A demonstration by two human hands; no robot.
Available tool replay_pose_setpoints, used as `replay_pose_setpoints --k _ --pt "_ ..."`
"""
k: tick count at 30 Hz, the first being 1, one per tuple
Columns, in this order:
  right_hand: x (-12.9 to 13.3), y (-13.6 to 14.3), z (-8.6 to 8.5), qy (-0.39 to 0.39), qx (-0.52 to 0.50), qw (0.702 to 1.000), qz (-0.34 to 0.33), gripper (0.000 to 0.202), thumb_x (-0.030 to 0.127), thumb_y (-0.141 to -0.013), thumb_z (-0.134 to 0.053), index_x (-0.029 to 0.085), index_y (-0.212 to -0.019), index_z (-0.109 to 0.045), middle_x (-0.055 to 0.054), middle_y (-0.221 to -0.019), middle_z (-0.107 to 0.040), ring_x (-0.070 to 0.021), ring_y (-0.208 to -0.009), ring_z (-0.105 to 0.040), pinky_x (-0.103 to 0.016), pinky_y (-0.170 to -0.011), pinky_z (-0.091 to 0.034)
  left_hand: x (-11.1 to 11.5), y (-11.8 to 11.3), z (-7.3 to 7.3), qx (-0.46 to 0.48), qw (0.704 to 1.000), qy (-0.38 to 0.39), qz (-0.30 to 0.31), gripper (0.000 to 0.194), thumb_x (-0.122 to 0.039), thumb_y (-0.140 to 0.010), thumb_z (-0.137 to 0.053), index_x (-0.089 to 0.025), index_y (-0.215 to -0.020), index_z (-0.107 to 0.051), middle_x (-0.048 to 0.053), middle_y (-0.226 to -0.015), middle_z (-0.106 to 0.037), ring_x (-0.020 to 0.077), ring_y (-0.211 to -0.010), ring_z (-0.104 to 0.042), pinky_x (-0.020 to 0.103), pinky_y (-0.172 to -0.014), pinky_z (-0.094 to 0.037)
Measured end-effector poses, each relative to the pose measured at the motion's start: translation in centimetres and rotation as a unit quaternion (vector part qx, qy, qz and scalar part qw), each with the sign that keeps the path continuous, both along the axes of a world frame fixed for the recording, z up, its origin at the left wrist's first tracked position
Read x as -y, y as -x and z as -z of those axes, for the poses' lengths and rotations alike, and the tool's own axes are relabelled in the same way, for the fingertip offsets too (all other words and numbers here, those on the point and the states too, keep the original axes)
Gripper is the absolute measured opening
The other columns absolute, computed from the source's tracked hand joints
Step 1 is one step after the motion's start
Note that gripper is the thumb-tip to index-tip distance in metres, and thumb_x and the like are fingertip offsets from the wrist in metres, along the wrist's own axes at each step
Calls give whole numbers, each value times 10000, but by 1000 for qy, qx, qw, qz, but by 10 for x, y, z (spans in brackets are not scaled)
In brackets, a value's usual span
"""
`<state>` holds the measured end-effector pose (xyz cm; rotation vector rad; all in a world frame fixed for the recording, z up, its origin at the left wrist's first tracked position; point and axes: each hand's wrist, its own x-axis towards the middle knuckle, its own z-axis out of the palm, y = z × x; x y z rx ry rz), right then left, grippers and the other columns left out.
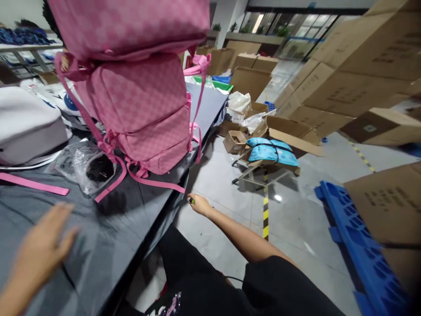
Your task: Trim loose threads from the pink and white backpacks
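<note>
My left hand (41, 250) is blurred and hovers flat over the dark grey table cover (108, 237), fingers apart, holding nothing. My right hand (199, 204) hangs down beside the table's edge, closed around a small object with a green tip. Two pink checkered backpacks (138, 96) are stacked on the table ahead of my left hand, their pink straps (144, 181) trailing over the cover. A crumpled clear plastic bag (87, 164) lies just in front of the stack.
A white and grey bag (26, 125) lies at the far left. Cardboard boxes (355, 74) pile up on the right, with a blue pallet (358, 245) on the floor. A light blue bag (271, 151) rests on a low stand among open boxes.
</note>
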<state>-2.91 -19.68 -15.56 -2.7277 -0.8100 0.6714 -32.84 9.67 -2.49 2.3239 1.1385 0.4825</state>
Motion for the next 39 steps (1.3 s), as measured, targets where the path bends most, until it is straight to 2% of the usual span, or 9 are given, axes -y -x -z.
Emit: replay_pose_setpoints --k 2,4,7,12,15,19,27,33,39 --pt "6 -20 16 21 10 1000 3 351 135 -927 -557 178 -1269 -622 -130 -1286 -666 -228 -1159 -631 -270 -900 -469 51 -13 24 -38 985 -70 151 394 -450 -936 -603 -189 -1208 -718 84 -1490 -561 234 -1432 -481 445 -1157 -424" --pt "6 -49 27 37 28 999 20 365 119 -936 -515 115 -1295 -582 -188 -1333 -614 -253 -1187 -602 -294 -917 -469 95 -38 54 -102 949 -163 250 604 -408 -896 -642 -191 -1454 -559 145 -1626 -344 374 -1510 -328 593 -1187 -346" --pt "-2 -107 37 47 65 996 42 482 103 -929 -493 45 -1406 -459 -265 -1459 -481 -302 -1288 -507 -352 -974 -459 132 -74 95 -195 925 -238 222 704 -416 -952 -535 -89 -1557 -387 250 -1646 -253 452 -1516 -265 646 -1146 -353" --pt "-26 -206 48 31 122 992 -4 705 69 -918 -479 41 -1572 -218 -264 -1659 -176 -329 -1498 -198 -427 -1097 -379 130 -84 127 -237 915 -275 178 694 -366 -965 -456 -108 -1592 -308 257 -1620 -313 419 -1500 -304 615 -1146 -346" --pt "-36 -245 62 31 126 989 -71 601 80 -923 -482 101 -1519 -401 -204 -1637 -309 -322 -1515 -180 -483 -1162 -289 126 -77 135 -230 912 -286 184 795 -344 -952 -456 -205 -1645 -91 227 -1636 -294 403 -1511 -296 613 -1150 -339" --pt "-9 -259 86 62 126 984 -111 430 78 -931 -438 92 -1320 -622 -229 -1364 -619 -361 -1382 -398 -632 -1187 -105 128 -76 133 -243 909 -283 185 847 -335 -954 -443 -254 -1638 49 210 -1653 -256 399 -1526 -269 612 -1158 -330" --pt "82 -260 68 90 174 961 -195 420 90 -991 -341 100 -1295 -630 -196 -1376 -609 -305 -1407 -340 -565 -1215 -36 134 -83 120 -232 921 -257 180 688 -387 -966 -379 -123 -1594 -283 237 -1635 -288 398 -1529 -263 602 -1187 -291" --pt "86 -255 69 109 198 954 -198 421 59 -959 -385 71 -1310 -617 -210 -1247 -681 -346 -1426 -361 -604 -1205 -101 131 -76 124 -204 924 -265 185 656 -394 -983 -364 -89 -1564 -342 247 -1629 -297 420 -1515 -281 609 -1178 -293" --pt "76 -257 91 93 190 959 -191 437 46 -940 -410 66 -1334 -597 -210 -1279 -649 -391 -1453 -350 -640 -1197 -154 157 -94 125 -73 920 -263 281 723 -239 -919 -580 -302 -1589 -314 144 -1635 -348 370 -1473 -385 595 -1207 -258"
